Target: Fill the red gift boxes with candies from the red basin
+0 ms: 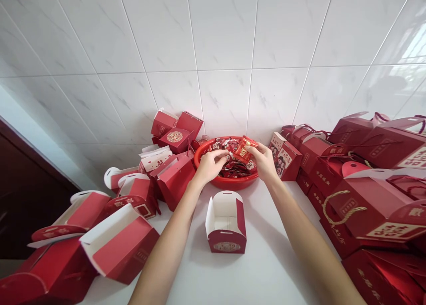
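Observation:
A round red basin (pixel 233 184) full of wrapped red candies (pixel 234 167) stands against the wall. My right hand (pixel 264 162) is closed on a red candy packet (pixel 245 149) with gold print, held above the basin's right side. Over the left part of the basin, my left hand (pixel 212 164) has its fingers pinched together among the candies; what they hold, if anything, is too small to make out. An open red box (pixel 227 243) with a white inside stands upright between my forearms, in front of the basin, and its visible floor is bare.
Red boxes (pixel 124 243), several of them open, crowd the left side of the white table (pixel 219 280). Stacked red boxes (pixel 376 203) with rope handles line the right. A tiled wall (pixel 222 92) rises behind the basin.

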A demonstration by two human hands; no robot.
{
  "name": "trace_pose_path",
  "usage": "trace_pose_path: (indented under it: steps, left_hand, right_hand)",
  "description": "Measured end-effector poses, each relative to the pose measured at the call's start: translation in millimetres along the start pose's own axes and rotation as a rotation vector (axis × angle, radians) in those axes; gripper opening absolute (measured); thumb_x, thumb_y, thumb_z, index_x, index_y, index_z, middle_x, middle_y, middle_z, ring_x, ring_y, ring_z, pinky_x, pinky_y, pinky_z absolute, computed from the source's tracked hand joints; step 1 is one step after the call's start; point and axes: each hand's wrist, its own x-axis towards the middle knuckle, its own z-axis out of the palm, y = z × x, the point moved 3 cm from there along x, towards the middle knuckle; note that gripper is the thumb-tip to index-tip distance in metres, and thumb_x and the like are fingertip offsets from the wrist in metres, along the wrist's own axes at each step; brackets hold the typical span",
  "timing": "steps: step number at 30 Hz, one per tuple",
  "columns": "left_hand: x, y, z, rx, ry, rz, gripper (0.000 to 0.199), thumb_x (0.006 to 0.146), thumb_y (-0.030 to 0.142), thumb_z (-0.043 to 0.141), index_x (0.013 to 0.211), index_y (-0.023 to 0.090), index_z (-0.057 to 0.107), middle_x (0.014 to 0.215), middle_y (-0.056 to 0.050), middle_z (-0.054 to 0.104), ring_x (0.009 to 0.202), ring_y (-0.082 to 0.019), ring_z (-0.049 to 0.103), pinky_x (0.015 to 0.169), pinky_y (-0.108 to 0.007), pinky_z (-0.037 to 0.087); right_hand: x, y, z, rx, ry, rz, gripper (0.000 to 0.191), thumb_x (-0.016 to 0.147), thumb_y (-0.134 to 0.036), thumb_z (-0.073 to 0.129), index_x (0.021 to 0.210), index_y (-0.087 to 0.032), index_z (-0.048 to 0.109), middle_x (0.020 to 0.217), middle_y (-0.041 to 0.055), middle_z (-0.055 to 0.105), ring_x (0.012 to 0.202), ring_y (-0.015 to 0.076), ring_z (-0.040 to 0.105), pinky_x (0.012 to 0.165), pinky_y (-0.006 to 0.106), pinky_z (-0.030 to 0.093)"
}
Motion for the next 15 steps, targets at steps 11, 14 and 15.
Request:
trace_pose_path:
  steps: [11, 14, 15]
  left_hand:
    - [6, -33, 5.0, 0.583, -0.058, -0.083, 0.038, 0.062, 0.006, 0.07, 0.089, 0.028, 0.083, 0.098, -0.011, 0.08, 0.113, -0.042, 0.066, 0.099, -0.057, 0.046]
    - [10, -35, 4.0, 0.514, 0.005, -0.079, 0.017, 0.069, 0.016, 0.073, 0.077, 0.027, 0.082, 0.09, -0.01, 0.08, 0.103, -0.038, 0.07, 0.099, -0.054, 0.047]
    - [11, -35, 2.5, 0.461, 0.022, -0.075, 0.013, 0.071, 0.018, 0.073, 0.075, 0.027, 0.081, 0.088, -0.009, 0.08, 0.1, -0.035, 0.071, 0.098, -0.052, 0.048]
  right_hand:
    - [11, 25, -12, 0.064, 0.148, 0.097, 0.028, 0.066, -0.042, 0.073, 0.071, -0.023, 0.052, 0.067, -0.0028, 0.061, 0.067, 0.0162, 0.06, 0.061, 0.028, 0.052]
    - [9, 26, -9, 0.146, 0.112, 0.158, 0.026, 0.063, -0.038, 0.074, 0.074, -0.023, 0.057, 0.066, -0.0029, 0.063, 0.059, 0.0153, 0.059, 0.057, 0.029, 0.052]
    - [9, 26, -8, 0.164, 0.102, 0.174, 0.025, 0.062, -0.037, 0.074, 0.074, -0.023, 0.058, 0.065, -0.0026, 0.063, 0.058, 0.0152, 0.059, 0.056, 0.029, 0.052]
